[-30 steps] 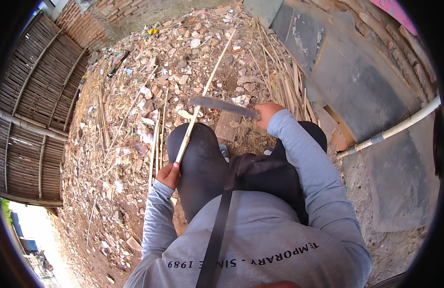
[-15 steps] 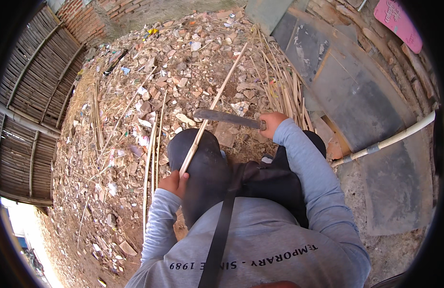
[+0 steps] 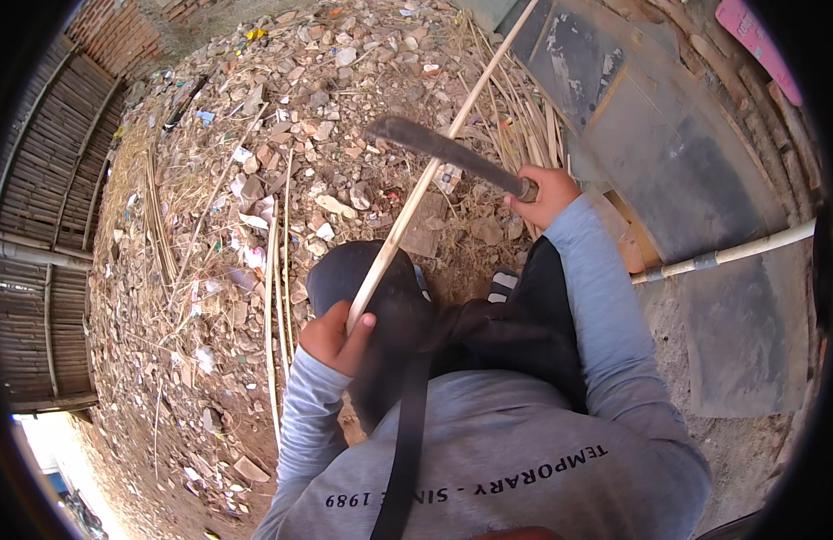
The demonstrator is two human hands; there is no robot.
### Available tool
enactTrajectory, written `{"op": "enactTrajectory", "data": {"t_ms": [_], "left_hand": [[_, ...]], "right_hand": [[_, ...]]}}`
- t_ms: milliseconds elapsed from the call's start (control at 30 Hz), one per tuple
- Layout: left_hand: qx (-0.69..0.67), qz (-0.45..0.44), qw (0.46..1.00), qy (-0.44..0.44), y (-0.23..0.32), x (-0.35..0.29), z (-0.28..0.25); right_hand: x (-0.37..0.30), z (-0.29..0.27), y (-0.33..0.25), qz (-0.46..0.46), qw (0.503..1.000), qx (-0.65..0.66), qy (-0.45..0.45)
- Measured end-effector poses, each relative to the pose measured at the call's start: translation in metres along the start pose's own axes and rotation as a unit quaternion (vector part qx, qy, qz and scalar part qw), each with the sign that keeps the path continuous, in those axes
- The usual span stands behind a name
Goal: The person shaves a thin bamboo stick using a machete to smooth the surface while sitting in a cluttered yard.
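Observation:
My left hand (image 3: 337,337) is closed round the near end of a long pale bamboo strip (image 3: 401,223), beside my left knee. The strip slants up and away to the right, past the top edge of the picture. My right hand (image 3: 546,195) grips the handle of a machete (image 3: 452,158), whose dark, broad blade points left and lies across the strip. Whether blade and strip touch, I cannot tell. Only the butt of the handle shows at my fingers.
Rubble and litter (image 3: 209,270) cover the ground. Split bamboo strips (image 3: 271,315) lie left of my leg, and more strips (image 3: 529,126) lie at the far right beside dark sheets (image 3: 678,171). A pale pole (image 3: 732,256) is at right; a bamboo-slat wall (image 3: 52,180) stands left.
The machete and my right hand have moved away from me and slightly right, with the blade tilting more. The strip has risen and shifted right, still in my left hand.

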State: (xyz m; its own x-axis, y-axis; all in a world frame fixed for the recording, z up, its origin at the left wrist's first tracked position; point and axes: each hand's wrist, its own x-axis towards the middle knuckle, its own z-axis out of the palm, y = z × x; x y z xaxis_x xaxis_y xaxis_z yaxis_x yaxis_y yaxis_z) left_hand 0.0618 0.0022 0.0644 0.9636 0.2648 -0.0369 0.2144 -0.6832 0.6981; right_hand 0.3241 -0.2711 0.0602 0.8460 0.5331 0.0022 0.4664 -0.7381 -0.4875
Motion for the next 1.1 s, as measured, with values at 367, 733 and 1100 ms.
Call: {"op": "enactTrajectory", "data": {"t_ms": [367, 733, 1100], "left_hand": [[-0.190, 0.019, 0.941, -0.278, 0.015, 0.114, 0.012], [-0.190, 0.075, 0.920, -0.334, 0.020, 0.129, 0.020], [-0.133, 0.149, 0.973, -0.115, -0.006, 0.055, -0.014]], "right_hand": [[0.000, 0.007, 0.015, 0.047, 0.996, 0.068, 0.033], [-0.045, -0.018, -0.012, 0.089, 0.989, 0.086, 0.086], [-0.061, -0.009, -0.049, -0.048, 0.998, 0.013, 0.041]]}}
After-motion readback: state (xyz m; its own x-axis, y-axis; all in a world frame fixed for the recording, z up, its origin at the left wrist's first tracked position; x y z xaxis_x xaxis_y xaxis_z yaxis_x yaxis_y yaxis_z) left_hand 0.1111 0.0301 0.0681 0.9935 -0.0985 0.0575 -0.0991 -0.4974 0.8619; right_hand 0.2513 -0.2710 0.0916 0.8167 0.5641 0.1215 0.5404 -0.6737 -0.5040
